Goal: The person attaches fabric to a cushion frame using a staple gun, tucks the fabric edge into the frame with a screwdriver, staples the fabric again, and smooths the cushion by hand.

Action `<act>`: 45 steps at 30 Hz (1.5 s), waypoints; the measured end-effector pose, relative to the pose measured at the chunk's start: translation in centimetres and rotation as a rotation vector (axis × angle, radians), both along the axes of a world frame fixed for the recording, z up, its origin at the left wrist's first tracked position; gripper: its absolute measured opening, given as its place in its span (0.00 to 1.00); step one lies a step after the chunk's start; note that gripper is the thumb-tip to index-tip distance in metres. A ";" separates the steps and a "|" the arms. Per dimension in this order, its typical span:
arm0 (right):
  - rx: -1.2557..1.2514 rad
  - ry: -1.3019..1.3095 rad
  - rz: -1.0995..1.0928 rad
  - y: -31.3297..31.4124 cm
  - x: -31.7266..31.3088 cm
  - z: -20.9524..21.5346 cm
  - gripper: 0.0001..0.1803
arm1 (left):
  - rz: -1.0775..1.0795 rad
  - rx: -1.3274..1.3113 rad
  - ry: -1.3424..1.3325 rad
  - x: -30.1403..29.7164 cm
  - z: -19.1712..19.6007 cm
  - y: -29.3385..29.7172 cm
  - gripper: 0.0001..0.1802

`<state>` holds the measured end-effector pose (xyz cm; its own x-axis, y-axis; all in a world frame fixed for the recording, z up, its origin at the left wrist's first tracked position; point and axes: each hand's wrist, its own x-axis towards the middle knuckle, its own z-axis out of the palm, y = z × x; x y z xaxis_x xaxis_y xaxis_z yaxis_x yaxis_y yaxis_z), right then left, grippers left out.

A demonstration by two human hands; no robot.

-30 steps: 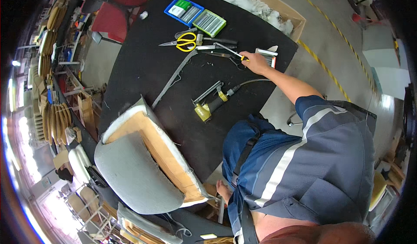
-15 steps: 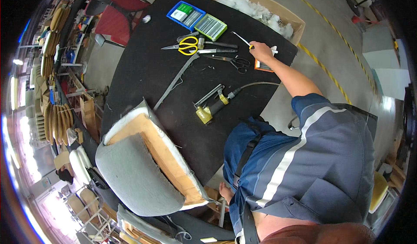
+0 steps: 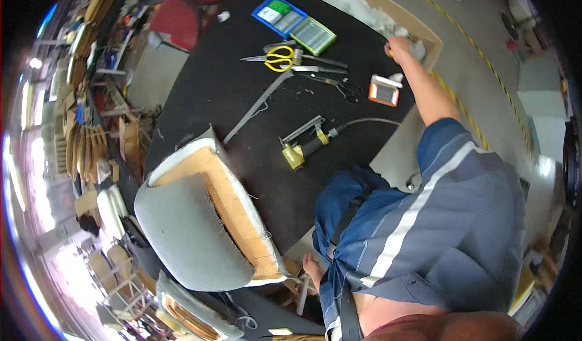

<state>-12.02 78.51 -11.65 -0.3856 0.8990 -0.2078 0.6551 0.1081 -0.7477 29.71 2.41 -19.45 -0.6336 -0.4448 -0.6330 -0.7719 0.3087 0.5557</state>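
I see the right hand point(image 3: 397, 45) stretched to the far edge of the black felt-topped table point(image 3: 200, 92), at the rim of the shallow cardboard box point(image 3: 424, 33) of white fluffy stuffing point(image 3: 357, 4); can't tell if its fingers are curled or spread. Just beside the forearm lies one small orange-and-white flat block point(image 3: 384, 90). One yellow pneumatic stapler point(image 3: 305, 145) lies long axis diagonal. One yellow-handled scissors point(image 3: 276, 58) lies blades pointing left. Left hand not visible.
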 end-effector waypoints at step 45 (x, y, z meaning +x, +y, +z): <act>-0.341 -0.706 1.705 -48.6 11.7 -7.5 0.10 | 0.621 -0.096 -0.401 26.5 -11.3 14.2 0.17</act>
